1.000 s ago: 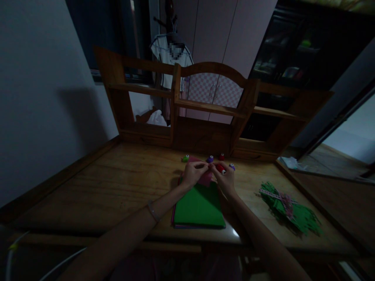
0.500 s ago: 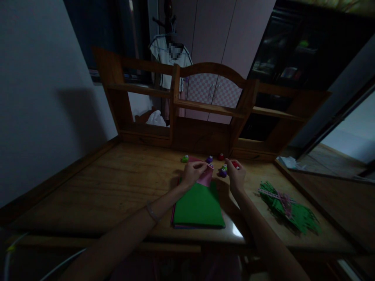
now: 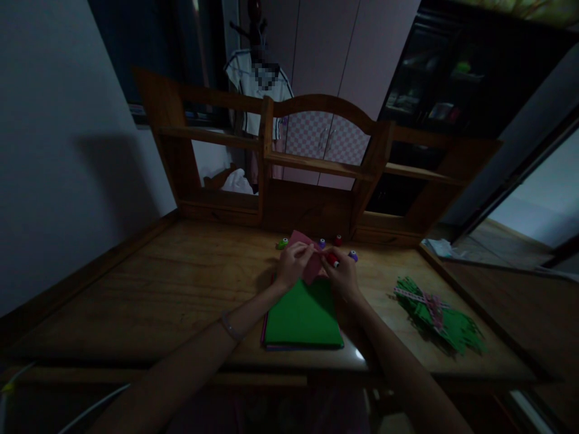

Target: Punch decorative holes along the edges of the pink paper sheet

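A pink sheet (image 3: 297, 238), felt or paper, is pinched between the closed fingers of my left hand (image 3: 293, 265). My right hand (image 3: 344, 278) is closed around a small red spool (image 3: 333, 260) with a white end, and its fingertips meet the sheet's right edge. Any thread or needle there is too small to make out. Below both hands lies a green sheet (image 3: 303, 319) on top of a stack with pink and purple edges. Behind the hands sit other small spools: a green one (image 3: 282, 243), purple ones (image 3: 353, 257) and a red one (image 3: 338, 240).
To the right on the wooden desk (image 3: 203, 283) lies a green fringed bundle (image 3: 438, 316) with pink ribbon-like strips across it. A wooden shelf unit (image 3: 316, 163) rises along the desk's back edge. A white crumpled item (image 3: 438, 248) is beyond the right side.
My right hand has moved left with the red spool and now meets my left hand at the pink sheet. The sheet is raised and tilted. The view has shifted slightly.
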